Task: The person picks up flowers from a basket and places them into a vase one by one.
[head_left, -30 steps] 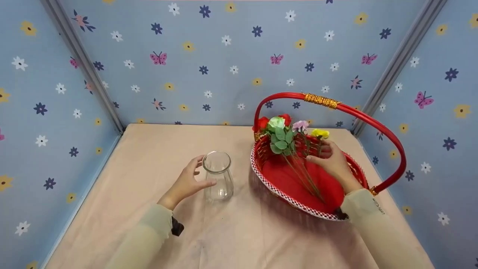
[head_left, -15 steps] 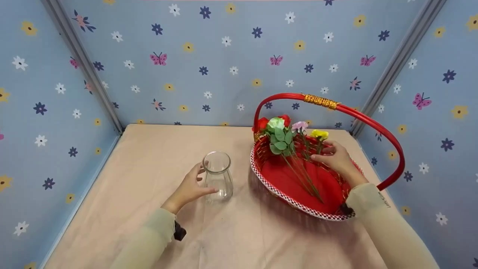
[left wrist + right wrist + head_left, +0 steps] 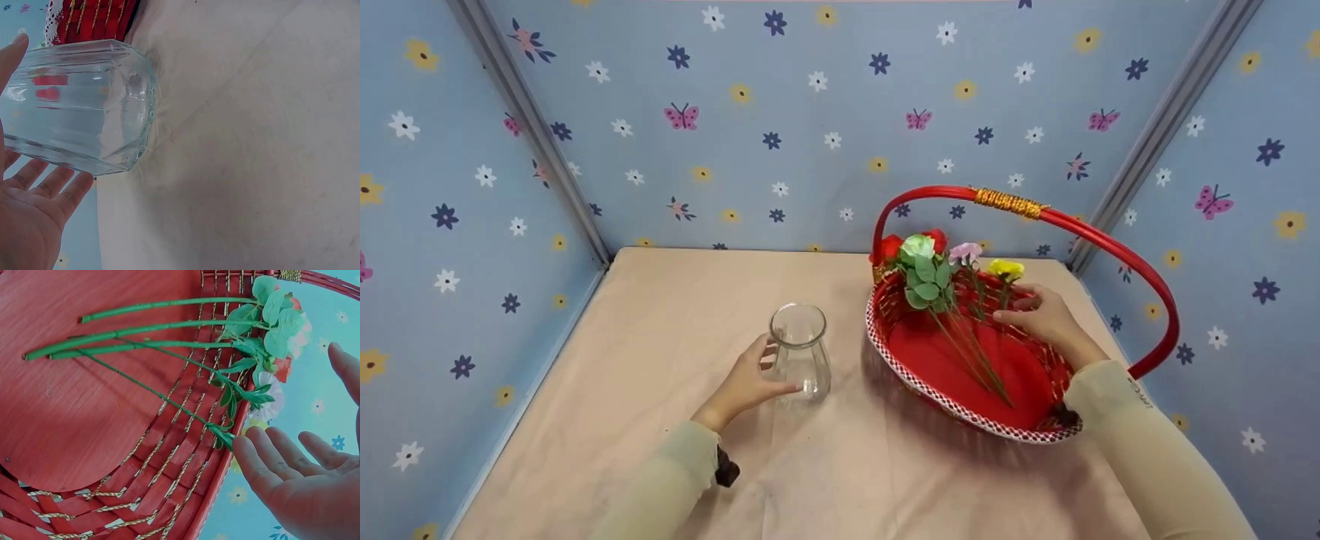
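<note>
In the head view a clear glass vase (image 3: pixel 804 367) stands upright on the cloth-covered table. My left hand (image 3: pixel 744 386) is at its left side, thumb in front and fingers behind. The left wrist view shows straight, spread fingers (image 3: pixel 56 183) right at the glass. A red basket (image 3: pixel 952 411) holds artificial flowers: a pale green-white rose (image 3: pixel 918 246), red roses (image 3: pixel 888 248), a lilac flower (image 3: pixel 965 253) and a yellow flower (image 3: pixel 1006 269). Over the basket's right part, my right hand (image 3: pixel 1051 324) is beside the yellow flower, its fingertips close to the thin green stem (image 3: pixel 160 396), fingers extended.
The basket's tall red handle (image 3: pixel 1140 277), wrapped in gold at the top, arches over the flowers and right forearm. Patterned blue panels (image 3: pixel 780 97) enclose the table (image 3: pixel 675 300) at the back and sides.
My left hand has moved slightly right and lower, closer around the vase. My right hand has shifted a little right, away from the stems. Vase and flowers stay in place.
</note>
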Demonstrator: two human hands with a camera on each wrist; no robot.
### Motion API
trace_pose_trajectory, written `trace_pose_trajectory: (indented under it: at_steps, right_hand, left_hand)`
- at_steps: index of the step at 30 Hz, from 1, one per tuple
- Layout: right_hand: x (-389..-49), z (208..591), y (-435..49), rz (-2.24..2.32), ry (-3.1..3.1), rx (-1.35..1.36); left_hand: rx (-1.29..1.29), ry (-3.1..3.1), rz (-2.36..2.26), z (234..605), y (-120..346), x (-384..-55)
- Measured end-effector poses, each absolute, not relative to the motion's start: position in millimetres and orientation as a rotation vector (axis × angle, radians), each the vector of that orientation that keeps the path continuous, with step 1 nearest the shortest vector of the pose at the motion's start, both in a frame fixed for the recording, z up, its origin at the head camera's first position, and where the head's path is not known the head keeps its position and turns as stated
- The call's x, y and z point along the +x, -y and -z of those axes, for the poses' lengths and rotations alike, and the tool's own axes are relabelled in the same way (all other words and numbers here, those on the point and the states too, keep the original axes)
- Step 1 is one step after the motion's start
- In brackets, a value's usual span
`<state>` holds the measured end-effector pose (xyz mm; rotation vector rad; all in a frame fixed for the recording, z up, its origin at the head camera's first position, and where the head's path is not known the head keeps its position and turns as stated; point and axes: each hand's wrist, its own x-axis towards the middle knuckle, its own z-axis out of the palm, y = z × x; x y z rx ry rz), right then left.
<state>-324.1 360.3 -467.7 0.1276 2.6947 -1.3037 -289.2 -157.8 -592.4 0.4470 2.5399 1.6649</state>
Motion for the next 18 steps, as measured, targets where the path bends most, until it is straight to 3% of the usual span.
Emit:
trace_pose_trajectory:
  at_steps: [18]
  right_hand:
    - [-331.0, 481.9, -377.5, 1.302, -2.595, 0.212]
  left_hand:
    - [0.387, -2.536, -1.764, 609.2, 155.2, -292.9]
